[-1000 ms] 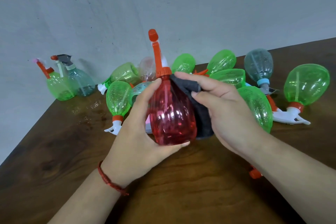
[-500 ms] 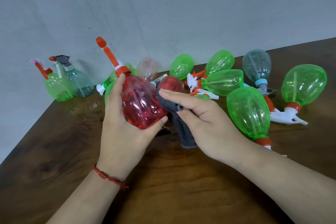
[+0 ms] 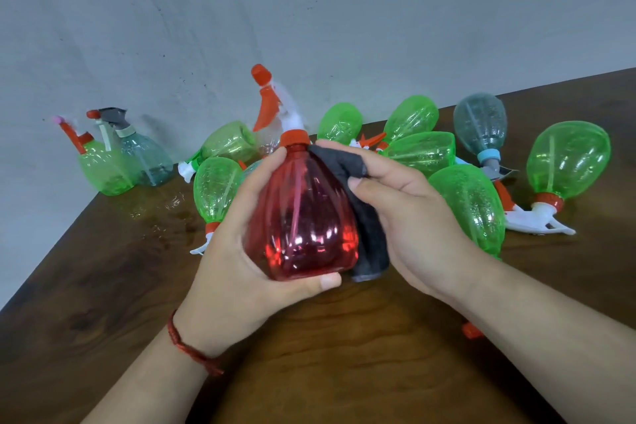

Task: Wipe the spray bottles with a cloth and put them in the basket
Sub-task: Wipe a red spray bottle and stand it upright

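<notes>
Left hand (image 3: 241,262) grips red spray bottle (image 3: 303,217); right hand (image 3: 413,217) holds grey cloth (image 3: 368,234) against it.
Bottle is upright now, earlier tilted left.

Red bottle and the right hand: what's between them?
A dark grey cloth, held by the right hand against the red bottle, in the head view.

Red bottle (image 3: 303,217): translucent plastic, glossy, ribbed, with bright highlights near the base.
Cloth (image 3: 370,251): dark grey fabric, matt, soft.
Green bottles (image 3: 568,162): same glossy translucent plastic.
Desk (image 3: 344,354): dark wood grain, smooth, slight sheen.
Wall (image 3: 309,10): matt grey, speckled.
Wrist cord (image 3: 177,337): red braided thread.
</notes>
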`<act>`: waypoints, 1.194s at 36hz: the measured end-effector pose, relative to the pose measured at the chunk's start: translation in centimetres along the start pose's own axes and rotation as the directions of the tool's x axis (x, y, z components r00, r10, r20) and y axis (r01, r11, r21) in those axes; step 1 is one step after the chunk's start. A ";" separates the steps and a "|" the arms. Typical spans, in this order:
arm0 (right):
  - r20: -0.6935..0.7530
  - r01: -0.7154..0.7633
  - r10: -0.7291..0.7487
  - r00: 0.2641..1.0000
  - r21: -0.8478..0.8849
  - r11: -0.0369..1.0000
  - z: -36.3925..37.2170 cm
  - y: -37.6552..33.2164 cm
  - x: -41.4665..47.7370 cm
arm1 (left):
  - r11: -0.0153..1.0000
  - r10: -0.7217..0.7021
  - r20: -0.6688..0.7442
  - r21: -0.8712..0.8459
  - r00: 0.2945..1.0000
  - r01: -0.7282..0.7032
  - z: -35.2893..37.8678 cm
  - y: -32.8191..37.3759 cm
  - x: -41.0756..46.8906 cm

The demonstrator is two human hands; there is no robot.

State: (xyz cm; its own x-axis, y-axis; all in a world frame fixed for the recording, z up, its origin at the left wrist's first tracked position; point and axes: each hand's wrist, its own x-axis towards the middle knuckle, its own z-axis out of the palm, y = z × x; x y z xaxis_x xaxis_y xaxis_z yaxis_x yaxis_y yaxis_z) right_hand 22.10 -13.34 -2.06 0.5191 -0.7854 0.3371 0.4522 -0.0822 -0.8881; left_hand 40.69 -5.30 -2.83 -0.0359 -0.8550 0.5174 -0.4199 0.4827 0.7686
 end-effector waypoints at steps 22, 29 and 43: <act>0.030 0.060 -0.053 0.998 -0.493 0.868 0.7 1.4 -1.0 | 0.968 -0.019 -0.363 0.226 0.931 0.108 -0.8 -1.6 0.5; 0.056 0.099 -0.081 0.995 -0.549 0.830 0.5 1.8 -1.1 | 0.970 -0.067 -0.337 0.200 0.939 0.141 -1.1 -2.0 0.6; -0.077 0.074 -0.121 0.990 -0.444 0.893 0.1 0.7 -0.5 | 0.996 -0.069 0.060 0.066 0.996 0.065 0.5 -1.4 -0.1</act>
State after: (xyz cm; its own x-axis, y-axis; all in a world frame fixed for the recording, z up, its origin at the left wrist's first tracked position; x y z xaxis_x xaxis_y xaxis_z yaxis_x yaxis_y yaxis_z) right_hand 22.21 -12.93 -2.81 0.4032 -0.8149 0.4165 0.1204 -0.4039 -0.9068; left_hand 40.81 -6.00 -4.09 -0.0610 -0.8963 0.4393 -0.4801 0.4122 0.7743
